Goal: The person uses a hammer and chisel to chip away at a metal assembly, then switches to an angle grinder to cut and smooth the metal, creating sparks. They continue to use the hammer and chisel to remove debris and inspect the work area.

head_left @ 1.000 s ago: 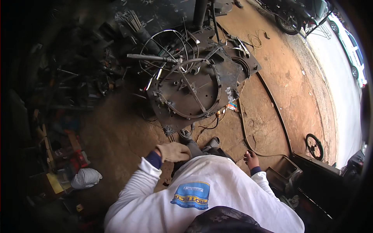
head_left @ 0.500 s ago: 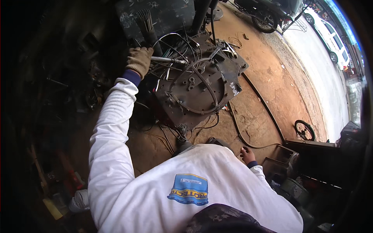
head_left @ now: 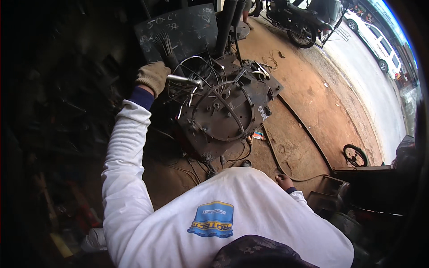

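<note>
My left hand (head_left: 153, 77), in a tan knit glove, is closed round the end of a silver metal bar tool (head_left: 182, 80). Its far end reaches over the cables and tools on a dark steel worktable (head_left: 206, 134); its exact kind is unclear. On the tabletop are a round metal hoop with a curved crossbar (head_left: 231, 105) and a few small nuts (head_left: 216, 107). Beside the glove, a tube holds a bundle of thin rods (head_left: 166, 44). My right hand (head_left: 284, 182), bare, hangs low by my right side with curled fingers; whether anything is inside them is hidden.
A dark board with chalk marks (head_left: 196, 29) stands behind the table. Hoses (head_left: 304, 127) and cables lie on the dirt floor. Right of me are a metal frame (head_left: 328, 192) and a small wheel (head_left: 355, 155). A motorcycle (head_left: 304, 27) and white car (head_left: 375, 42) are farther off.
My left hand has shifted slightly left and down in the picture with the bar tool. The view has tilted a little, showing more of the board and motorcycle. My right hand is more curled.
</note>
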{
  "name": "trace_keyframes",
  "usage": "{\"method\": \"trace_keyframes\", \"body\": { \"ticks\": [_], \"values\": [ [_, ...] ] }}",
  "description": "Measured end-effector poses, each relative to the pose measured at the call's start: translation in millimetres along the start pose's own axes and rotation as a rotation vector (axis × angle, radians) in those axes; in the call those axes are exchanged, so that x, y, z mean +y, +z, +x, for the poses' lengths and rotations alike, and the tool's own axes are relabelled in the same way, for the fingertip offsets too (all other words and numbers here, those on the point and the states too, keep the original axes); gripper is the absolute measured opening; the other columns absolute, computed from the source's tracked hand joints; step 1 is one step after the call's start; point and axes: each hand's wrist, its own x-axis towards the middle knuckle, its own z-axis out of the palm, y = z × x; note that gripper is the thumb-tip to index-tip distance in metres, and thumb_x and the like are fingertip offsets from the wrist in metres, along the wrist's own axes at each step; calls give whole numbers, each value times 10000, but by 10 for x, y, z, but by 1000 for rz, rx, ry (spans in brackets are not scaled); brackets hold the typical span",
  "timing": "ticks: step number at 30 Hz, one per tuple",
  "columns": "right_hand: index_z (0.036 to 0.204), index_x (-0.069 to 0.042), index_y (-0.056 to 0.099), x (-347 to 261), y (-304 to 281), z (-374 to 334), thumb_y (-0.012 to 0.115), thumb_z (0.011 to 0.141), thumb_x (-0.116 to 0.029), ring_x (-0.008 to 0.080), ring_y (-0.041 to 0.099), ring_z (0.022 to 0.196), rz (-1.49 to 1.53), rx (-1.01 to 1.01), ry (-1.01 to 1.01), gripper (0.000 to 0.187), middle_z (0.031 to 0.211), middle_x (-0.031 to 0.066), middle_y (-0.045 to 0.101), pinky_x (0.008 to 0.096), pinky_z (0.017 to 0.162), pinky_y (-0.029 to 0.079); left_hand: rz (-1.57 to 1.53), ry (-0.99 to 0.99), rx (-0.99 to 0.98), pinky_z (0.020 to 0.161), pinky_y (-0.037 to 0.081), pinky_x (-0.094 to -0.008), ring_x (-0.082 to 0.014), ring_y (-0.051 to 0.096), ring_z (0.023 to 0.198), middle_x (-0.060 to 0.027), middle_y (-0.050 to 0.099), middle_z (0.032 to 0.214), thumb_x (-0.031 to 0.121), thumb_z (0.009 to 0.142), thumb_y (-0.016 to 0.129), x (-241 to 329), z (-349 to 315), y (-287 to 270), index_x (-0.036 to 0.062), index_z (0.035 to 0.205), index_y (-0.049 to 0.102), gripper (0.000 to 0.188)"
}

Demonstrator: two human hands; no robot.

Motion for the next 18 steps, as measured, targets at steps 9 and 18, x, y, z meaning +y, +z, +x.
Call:
{"method": "trace_keyframes", "body": {
  "ticks": [9,18],
  "values": [
    [1213,-35,607,-63,-266,582,613,862,-477,339,629,1047,-139,-66,-85,565,1109,202,660,389,913,488,150,-126,-176,745,563,-401,-280,682,931,-74,703,971,171,861,576,74,-267,-531,167,979,722,188],
    [1220,-22,581,-867,-481,599,624,872,-411,333,648,996,-146,-130,-422,524,1055,210,672,385,864,501,-416,-246,206,791,526,-407,-318,639,892,-114,657,952,92,806,640,261,-1193,-369,154,1133,652,333]
  ]
}}
